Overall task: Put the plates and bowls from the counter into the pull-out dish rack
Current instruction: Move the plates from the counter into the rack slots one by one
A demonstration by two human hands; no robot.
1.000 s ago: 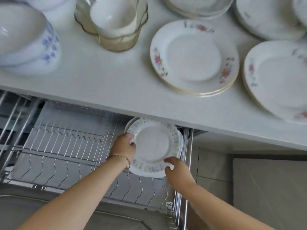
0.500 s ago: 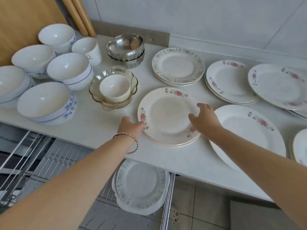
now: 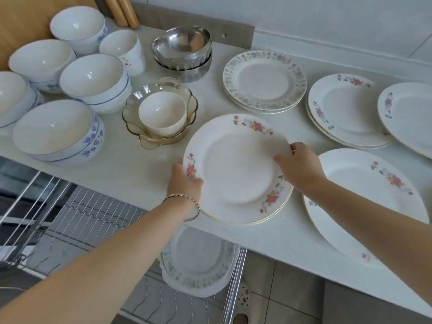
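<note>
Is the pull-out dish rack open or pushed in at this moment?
Open: the dish rack sticks out below the counter edge, wires exposed, with leaf-rimmed plates in it.

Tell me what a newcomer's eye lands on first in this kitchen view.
The hands draw the eye first: the left hand and right hand grip opposite rims of the pink-flowered plate, top of a stack near the front edge of the counter. White bowls crowd the counter's left side. Below it, leaf-rimmed plates sit at the right end of the pull-out dish rack.
</note>
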